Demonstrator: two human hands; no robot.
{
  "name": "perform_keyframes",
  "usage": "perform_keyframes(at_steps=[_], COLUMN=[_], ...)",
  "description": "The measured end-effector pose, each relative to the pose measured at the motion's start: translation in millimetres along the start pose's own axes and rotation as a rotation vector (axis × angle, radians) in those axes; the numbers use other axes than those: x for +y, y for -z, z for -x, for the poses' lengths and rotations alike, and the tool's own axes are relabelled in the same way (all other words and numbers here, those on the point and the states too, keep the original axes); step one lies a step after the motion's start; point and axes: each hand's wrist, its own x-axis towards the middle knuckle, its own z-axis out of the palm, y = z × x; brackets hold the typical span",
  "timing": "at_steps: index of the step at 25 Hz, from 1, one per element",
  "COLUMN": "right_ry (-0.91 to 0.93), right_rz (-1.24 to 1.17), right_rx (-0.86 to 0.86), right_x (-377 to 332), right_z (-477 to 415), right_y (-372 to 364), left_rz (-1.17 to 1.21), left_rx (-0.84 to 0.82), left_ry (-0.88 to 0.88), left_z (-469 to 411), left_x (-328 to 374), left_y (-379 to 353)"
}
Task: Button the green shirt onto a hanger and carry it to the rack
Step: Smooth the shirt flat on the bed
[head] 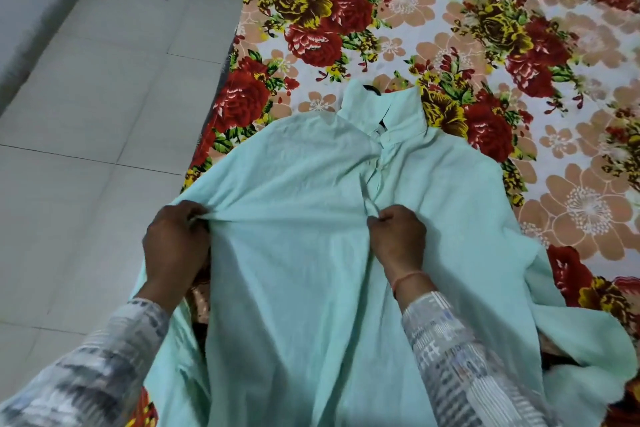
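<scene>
A fold of the shirt (294,177) is gripped by the curled fingers of the left hand (176,239) at its 9 o'clock side. The front edge is pinched by the right hand (398,236) near the middle. The shirt is spread on the flowered sheet (391,10), with the collar at 12 o'clock, where a dark hanger hook (373,89) is seen.

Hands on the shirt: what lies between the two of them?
Only the green shirt: in the head view its cloth stretches from the left hand to the right hand.

Head camera looks steeply down, close over the bed (485,28).
</scene>
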Motion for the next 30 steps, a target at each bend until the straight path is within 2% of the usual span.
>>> perform_keyframes(at_steps=[2, 4, 7, 8, 11, 13, 16, 18, 20, 21, 23, 26, 30], right_ry=[0.025, 0.071, 0.080, 0.083, 0.137, 0.146, 0.100, 0.157, 0.160, 0.161, 0.152, 0.105, 0.002], right_rz=[-0.008, -0.004, 0.043, 0.006, -0.102, -0.050, 0.008, -0.003, -0.134, -0.188, -0.151, -0.024, -0.213], right_rx=[-0.045, -0.092, -0.275, -0.257, 0.024, -0.018, -0.249, -0.149, 0.017, 0.026, -0.062, -0.217, -0.472], right_x=[5, 2, -8, -15, -36, -46, -54, -54, -49, -42, -17, 27, 42], right_z=[-1, -3, -9, -12, -41, -70, -101, -103, -90, -79, -49, 13, 69], right_y=[2, 1, 4, 7, 12, 9, 4, 8, 16, 18, 13, -1, -14], left_rz=[-0.020, -0.011, -0.022, -0.045, -0.128, -0.150, -0.109, -0.032, 0.077, 0.128, 0.180, 0.131, 0.032], left_rx=[-0.031, -0.020, 0.022, 0.043, 0.108, 0.110, 0.067, -0.016, -0.192, -0.299, -0.447, -0.416, -0.290], left_ry=[-0.040, -0.170, -0.384, -0.439, -0.532, -0.564, -0.588, -0.646, -0.633, -0.586, -0.491, -0.455, -0.401], left_z=[6, 22, 46, 53, 61, 63, 73, 82, 90, 93, 97, 99, 95], left_x=[7, 21, 49, 60, 83, 87, 82, 76, 68, 64, 56, 46, 30], left_y=[1, 0, -7, -10, -21, -30, -37, -40, -43, -45, -50, -56, -56])
